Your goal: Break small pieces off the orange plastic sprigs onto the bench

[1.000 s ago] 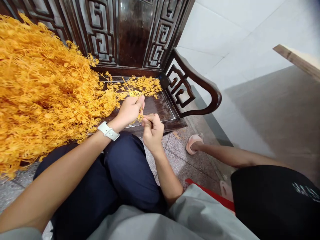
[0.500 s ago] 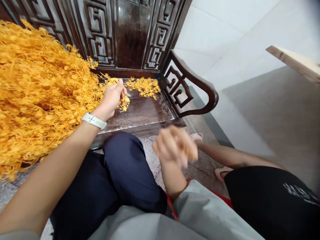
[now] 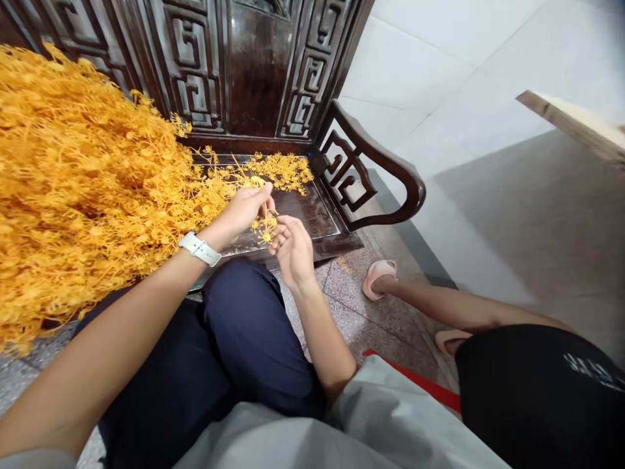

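Observation:
My left hand [image 3: 245, 210], with a pale watch strap on its wrist, is closed on a yellow flower sprig [image 3: 266, 229]. The sprig's blossoms hang below the fingers, over the front of a dark wooden seat [image 3: 310, 218]. Thumb and forefinger of my right hand [image 3: 295, 251] pinch at the sprig beside the left fingertips, its other fingers curled; the exact spot held is too small to make out. A large heap of yellow flower sprigs [image 3: 97, 182] rises on the left. Farther back on the seat lies a smaller bunch of yellow flowers [image 3: 283, 170].
A carved backrest [image 3: 258, 78] stands behind the seat, and a curved armrest [image 3: 415, 195] closes its right end. Another person's leg [image 3: 439, 303] and pink slipper [image 3: 378, 277] are at the right. A wooden board edge [image 3: 566, 120] juts in at upper right.
My right hand, blurred and low over the floor before, has moved up and left to meet the sprig. My left hand has shifted right and slightly nearer. The other person's foot has moved slightly.

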The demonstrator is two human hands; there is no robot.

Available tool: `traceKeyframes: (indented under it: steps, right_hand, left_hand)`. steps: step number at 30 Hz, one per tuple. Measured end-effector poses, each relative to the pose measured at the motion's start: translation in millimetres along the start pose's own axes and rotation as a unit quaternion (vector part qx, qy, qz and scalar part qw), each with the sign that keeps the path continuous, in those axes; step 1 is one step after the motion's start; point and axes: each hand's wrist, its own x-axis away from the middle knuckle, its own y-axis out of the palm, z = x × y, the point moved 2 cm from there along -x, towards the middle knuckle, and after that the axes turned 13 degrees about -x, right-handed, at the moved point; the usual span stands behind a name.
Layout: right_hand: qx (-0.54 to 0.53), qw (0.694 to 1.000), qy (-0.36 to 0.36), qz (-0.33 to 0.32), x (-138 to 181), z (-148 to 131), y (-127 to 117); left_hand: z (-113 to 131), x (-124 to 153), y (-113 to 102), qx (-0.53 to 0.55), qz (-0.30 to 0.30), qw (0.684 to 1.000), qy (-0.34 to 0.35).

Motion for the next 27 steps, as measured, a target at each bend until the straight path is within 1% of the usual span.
traceKeyframes:
  steps: [2,4,6,8,10,12,14,15,16,17,18,19,21,22,23,24,25,26,27]
  right_hand:
    - [0.093,0.992,-0.083,-0.008,-4,-2,1]
    - [0.145,0.979,-0.145,-0.022,-2,-1,1]
    - [0.164,0.968,-0.189,-0.027,3,2,-1]
    - [0.205,0.953,-0.22,-0.037,8,4,-4]
    - [0.276,0.925,-0.25,-0.069,9,3,-9]
    - [0.353,0.887,-0.274,-0.12,8,-1,-13]
    - [0.41,0.854,-0.275,-0.163,11,-9,-16]
    - [0.427,0.844,-0.266,-0.185,15,-13,-15]
    - [0.434,0.839,-0.253,-0.212,23,-18,-12]
    - [0.43,0.834,-0.236,-0.25,34,-23,-7]
    - [0.415,0.83,-0.22,-0.3,47,-29,0]
    - [0.39,0.824,-0.201,-0.358,60,-35,9]
    - [0.322,0.796,-0.158,-0.487,82,-53,29]
    - [0.286,0.768,-0.129,-0.559,88,-62,37]
    - [0.248,0.72,-0.099,-0.64,91,-70,44]
    - [0.208,0.655,-0.072,-0.723,89,-77,46]
    - [0.163,0.598,-0.052,-0.783,83,-81,45]
    - [0.112,0.572,-0.042,-0.811,73,-82,41]
    - [0.08,0.602,-0.04,-0.793,59,-78,36]
  left_hand:
    - [2,3,6,0.006,-0.025,1.0,0.008]
    - [4,4,9,0.016,-0.034,0.999,0.014]
    - [4,4,10,0.023,-0.019,0.999,0.014]
    - [3,6,10,0.034,0.001,0.999,0.0]
    - [2,10,14,0.063,0.004,0.997,-0.039]
    - [1,15,21,0.106,-0.013,0.99,-0.097]
    - [-2,15,28,0.139,-0.025,0.979,-0.146]
    - [-3,12,29,0.146,-0.013,0.975,-0.166]
    - [-5,7,26,0.149,0.013,0.972,-0.183]
    - [-7,1,21,0.148,0.048,0.968,-0.198]
    - [-9,-7,13,0.146,0.093,0.962,-0.213]
    - [-11,-14,3,0.144,0.123,0.957,-0.221]
    - [-14,-27,-17,0.154,0.146,0.952,-0.218]
    - [-14,-30,-26,0.163,0.14,0.955,-0.206]
    - [-14,-32,-32,0.167,0.134,0.957,-0.196]
    - [-14,-32,-37,0.17,0.127,0.96,-0.181]
    - [-14,-31,-39,0.171,0.123,0.963,-0.165]
    - [-14,-28,-38,0.17,0.122,0.966,-0.152]
    - [-14,-25,-37,0.169,0.121,0.968,-0.141]
